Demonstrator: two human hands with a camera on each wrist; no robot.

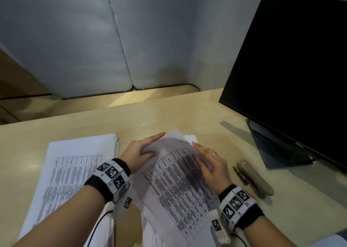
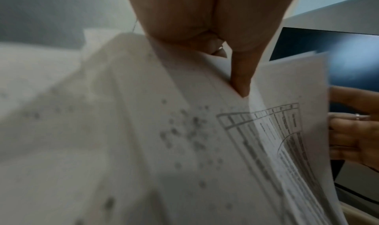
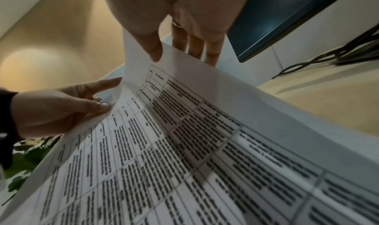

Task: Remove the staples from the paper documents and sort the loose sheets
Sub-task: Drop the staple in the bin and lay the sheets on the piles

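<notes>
Both hands are up off the desk (image 1: pixel 169 111) now, with a printed sheet (image 1: pixel 178 186) bowed between them, table side up. The left hand (image 1: pixel 139 153) pinches the sheet's upper left edge, thumb on the printed face, index finger lying straight along the top; from its wrist camera the thumb (image 2: pixel 242 76) sits wedged right in the gap between two pages. The right hand (image 1: pixel 210 164) pinches the right edge, thumb (image 3: pixel 151 48) on top and the other fingers (image 3: pixel 194 45) fairly straight beneath. More pages (image 1: pixel 189 136) peek out behind the lifted one, so this looks like peeling one sheet off the bundle.

To the left lies the sorted stack (image 1: pixel 75 171), squared up on the desk. To the right, beside the monitor (image 1: pixel 291 58), rests a grey tool (image 1: pixel 253 179), probably the stapler or remover, untouched.

I can't make out any staple at that corner. So, my advice: check the corner before pulling. If the sheet is free, keep the thumb in the gap, part the pages gently and lift evenly with both hands so nothing tears. Then carry it left and drop it square on the stack, edges aligned.
</notes>
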